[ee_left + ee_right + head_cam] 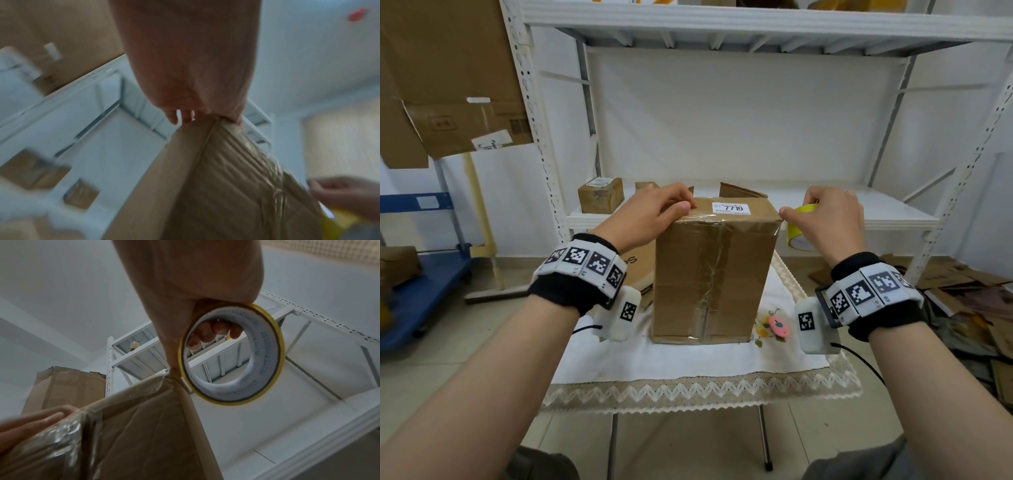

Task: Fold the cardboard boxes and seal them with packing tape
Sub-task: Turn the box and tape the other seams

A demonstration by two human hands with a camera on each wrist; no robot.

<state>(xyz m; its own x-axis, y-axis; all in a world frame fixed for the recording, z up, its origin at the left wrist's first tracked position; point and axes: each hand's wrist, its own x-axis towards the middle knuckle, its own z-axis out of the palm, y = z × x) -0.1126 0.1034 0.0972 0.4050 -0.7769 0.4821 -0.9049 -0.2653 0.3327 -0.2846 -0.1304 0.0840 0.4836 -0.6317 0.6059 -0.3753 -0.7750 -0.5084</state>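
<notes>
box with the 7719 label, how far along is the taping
Done: the box stands closed on the table, clear tape down its front seam. In hand: left hand presses tape at the top edge; right hand holds the tape roll beside the corner. Left: cutting the tape.

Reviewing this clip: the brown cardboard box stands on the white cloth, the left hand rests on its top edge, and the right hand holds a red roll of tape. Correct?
Not quite. The roll of tape is yellow-edged, not red, as the right wrist view shows. The rest holds: the brown cardboard box stands on the white cloth, left hand on its top edge, right hand holding the roll.
</notes>
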